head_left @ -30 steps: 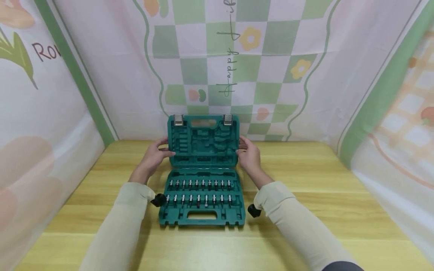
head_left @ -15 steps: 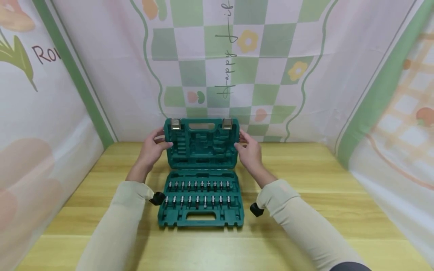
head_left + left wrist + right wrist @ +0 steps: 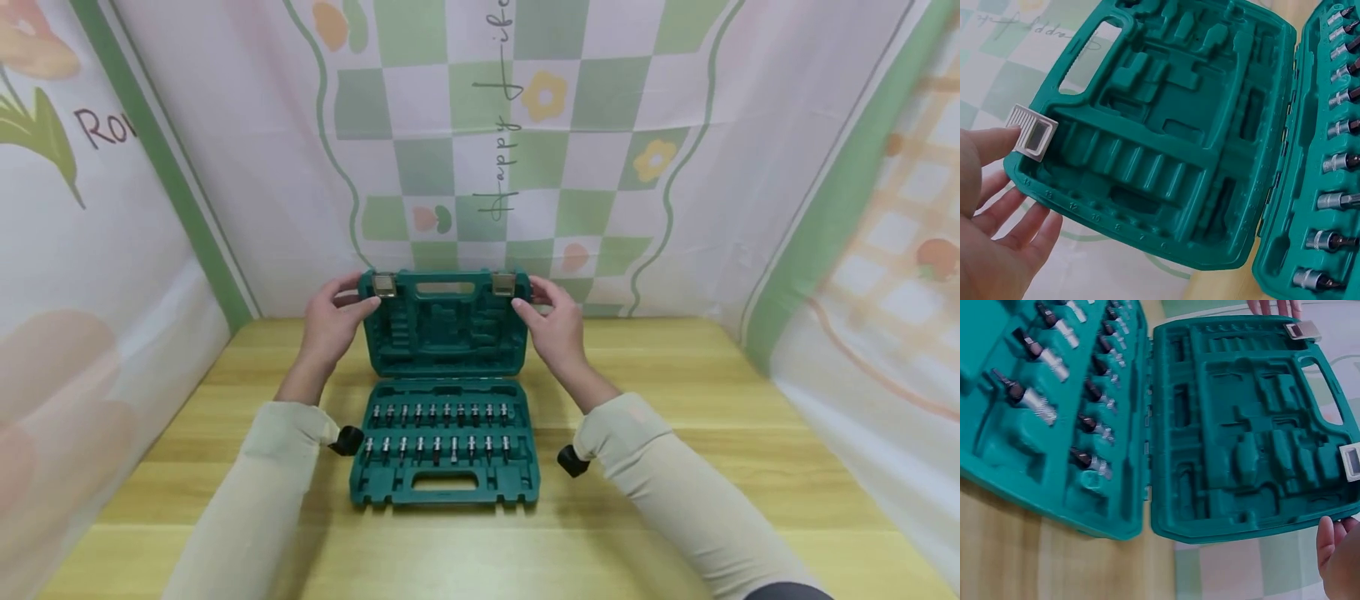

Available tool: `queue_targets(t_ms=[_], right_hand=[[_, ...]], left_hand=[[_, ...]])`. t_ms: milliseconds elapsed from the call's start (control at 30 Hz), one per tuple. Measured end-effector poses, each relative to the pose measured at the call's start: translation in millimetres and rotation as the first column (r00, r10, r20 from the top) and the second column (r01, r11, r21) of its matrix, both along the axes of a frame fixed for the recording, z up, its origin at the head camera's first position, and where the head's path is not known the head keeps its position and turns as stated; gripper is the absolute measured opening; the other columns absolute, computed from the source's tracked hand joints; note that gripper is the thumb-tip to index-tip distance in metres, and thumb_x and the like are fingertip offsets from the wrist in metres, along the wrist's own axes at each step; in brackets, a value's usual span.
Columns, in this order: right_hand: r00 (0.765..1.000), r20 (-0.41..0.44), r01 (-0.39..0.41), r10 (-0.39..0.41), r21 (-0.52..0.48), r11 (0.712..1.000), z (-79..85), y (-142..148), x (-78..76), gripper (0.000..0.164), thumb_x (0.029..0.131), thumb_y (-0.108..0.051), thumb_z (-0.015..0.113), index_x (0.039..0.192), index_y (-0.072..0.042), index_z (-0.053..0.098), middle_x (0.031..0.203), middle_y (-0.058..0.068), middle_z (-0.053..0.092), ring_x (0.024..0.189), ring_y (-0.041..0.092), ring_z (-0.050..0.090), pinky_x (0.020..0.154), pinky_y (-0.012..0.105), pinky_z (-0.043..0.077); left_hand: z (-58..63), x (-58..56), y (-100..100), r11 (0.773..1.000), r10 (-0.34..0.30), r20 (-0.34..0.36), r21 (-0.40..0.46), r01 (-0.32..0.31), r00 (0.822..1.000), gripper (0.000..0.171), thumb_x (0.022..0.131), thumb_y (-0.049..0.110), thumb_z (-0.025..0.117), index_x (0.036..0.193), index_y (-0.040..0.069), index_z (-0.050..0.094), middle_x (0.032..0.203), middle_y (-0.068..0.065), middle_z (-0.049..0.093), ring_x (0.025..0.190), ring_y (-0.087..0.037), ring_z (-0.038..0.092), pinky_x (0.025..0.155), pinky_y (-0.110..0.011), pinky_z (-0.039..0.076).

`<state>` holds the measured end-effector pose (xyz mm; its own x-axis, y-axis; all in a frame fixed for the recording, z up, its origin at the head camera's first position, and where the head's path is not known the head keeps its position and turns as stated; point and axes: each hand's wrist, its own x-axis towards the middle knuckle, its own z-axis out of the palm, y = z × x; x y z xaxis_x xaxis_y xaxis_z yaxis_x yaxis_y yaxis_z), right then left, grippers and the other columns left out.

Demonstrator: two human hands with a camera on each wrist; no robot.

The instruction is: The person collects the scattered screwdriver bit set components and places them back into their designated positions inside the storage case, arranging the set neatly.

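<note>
A green bit socket case lies open on the table, its lid [image 3: 450, 329] raised at the back and its base [image 3: 444, 495] flat in front. Two rows of silver bit sockets [image 3: 1335, 162] sit in the base; the lid's moulded slots hold nothing. My left hand [image 3: 330, 327] grips the lid's upper left corner, thumb over a metal latch [image 3: 1034, 132] and fingers at the outer side. At the upper right edge my right hand [image 3: 558, 332] pinches the lid, thumb in front near the other latch [image 3: 503, 285]. Its other fingers are partly hidden behind the lid.
The wooden table [image 3: 675, 467] extends on both sides of the case. A patterned cloth [image 3: 540, 167] hangs close behind the lid, with more cloth walls left and right. Black wrist cameras [image 3: 573, 461] sit beside the base.
Both hands have slid up along the lid's sides towards its top corners. The lid has tipped a little towards me, its top edge now lower in view. The base stays put.
</note>
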<state>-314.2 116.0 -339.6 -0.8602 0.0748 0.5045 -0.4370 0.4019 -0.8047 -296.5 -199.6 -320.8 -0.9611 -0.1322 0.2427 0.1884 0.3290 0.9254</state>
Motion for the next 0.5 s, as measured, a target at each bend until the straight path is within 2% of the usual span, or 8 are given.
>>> queue_targets(t_ms=[233, 500], right_hand=[[1.000, -0.028, -0.006, 0.006, -0.004, 1.000, 13.2, 0, 5.8, 0.038, 0.091, -0.024, 0.071, 0.120, -0.002, 0.062, 0.113, 0.010, 0.062, 0.100, 0.024, 0.057, 0.083, 0.039, 0.052], [0.999, -0.049, -0.005, 0.005, 0.006, 1.000, 15.8, -1, 10.7, 0.034, 0.089, -0.030, 0.073, 0.112, -0.006, 0.064, 0.106, 0.006, 0.062, 0.094, 0.019, 0.057, 0.077, 0.035, 0.052]], left_hand=[[5.8, 6.3, 0, 0.997, 0.070, -0.007, -0.035, -0.070, 0.998, 0.053, 0.088, 0.042, 0.071, 0.131, 0.013, 0.059, 0.128, -0.009, 0.057, 0.118, -0.026, 0.051, 0.093, -0.045, 0.047], [8.0, 12.3, 0, 0.992, 0.107, -0.019, -0.065, -0.108, 0.994, 0.049, 0.085, 0.044, 0.073, 0.121, 0.012, 0.062, 0.118, -0.008, 0.058, 0.109, -0.025, 0.053, 0.084, -0.040, 0.049]])
